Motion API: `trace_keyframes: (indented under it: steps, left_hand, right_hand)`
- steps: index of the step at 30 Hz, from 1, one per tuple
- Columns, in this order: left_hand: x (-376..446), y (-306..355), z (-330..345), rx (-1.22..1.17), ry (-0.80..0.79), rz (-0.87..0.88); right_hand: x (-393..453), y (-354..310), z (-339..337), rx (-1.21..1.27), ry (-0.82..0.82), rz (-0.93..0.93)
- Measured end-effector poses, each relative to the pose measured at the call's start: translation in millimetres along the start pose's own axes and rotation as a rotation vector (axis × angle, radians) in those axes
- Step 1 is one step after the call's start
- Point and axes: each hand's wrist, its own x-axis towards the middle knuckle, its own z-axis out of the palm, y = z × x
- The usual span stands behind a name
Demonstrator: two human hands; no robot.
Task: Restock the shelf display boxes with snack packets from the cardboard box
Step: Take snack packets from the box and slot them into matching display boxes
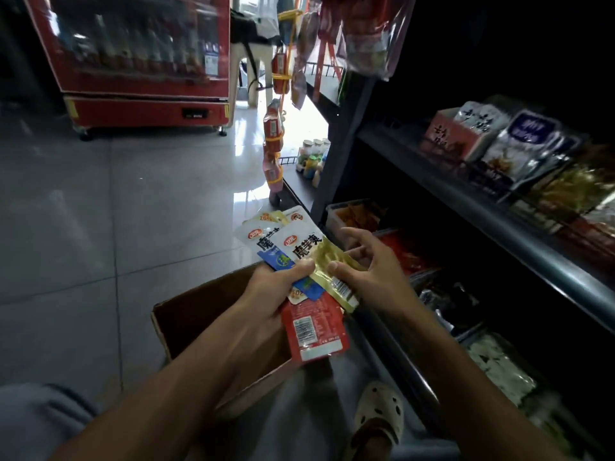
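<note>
While our left hand (276, 287) grips fanned snack packets (299, 257) mid-frame above the cardboard box (186, 314), our right hand (369, 277) seemingly pinches the gold one; dim shelf display boxes (352, 217) crowd the right.

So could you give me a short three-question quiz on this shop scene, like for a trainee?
1. True or false: the left hand holds several snack packets fanned out.
2. Which colour is the packet that the right hand touches with its thumb? A) gold B) green C) black
3. Fill in: the cardboard box sits on the ____, beneath the forearms.

Key: 1 true; 2 A, the gold packet; 3 floor.
</note>
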Motion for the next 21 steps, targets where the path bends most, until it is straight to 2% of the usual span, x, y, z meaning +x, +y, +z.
trace_keyframes:
  steps: [3,5,7,9,12,16,21]
  left_hand:
    - [-5.1,-3.2,16.0,0.053,-0.029,0.018]
    - [-9.0,-3.5,29.6,0.085,-0.051,0.032]
    - [-12.1,-3.0,43.5,0.111,-0.083,0.049]
    - [-14.9,-3.5,57.3,0.152,-0.129,0.068]
    - [-21.7,-8.6,80.0,0.213,-0.203,0.099]
    - [-35.1,-18.9,118.4,0.303,-0.303,0.174]
    - [-59.4,-33.3,162.2,0.337,-0.424,0.235]
  right_hand:
    - [-10.8,-0.9,-15.9,-0.408,0.088,-0.123]
    - [-20.7,-4.0,-28.0,-0.583,0.071,-0.193]
    - [-30.6,-9.5,-41.5,-0.557,0.03,-0.174]
    - [-39.9,-15.5,-57.0,-0.489,0.057,-0.159]
    - [-55.8,-21.3,-83.4,-0.551,0.124,-0.16]
    - [-83.2,-27.8,-117.7,-0.618,0.059,-0.065]
    - [-122.7,-45.0,-161.7,-0.622,0.168,-0.019]
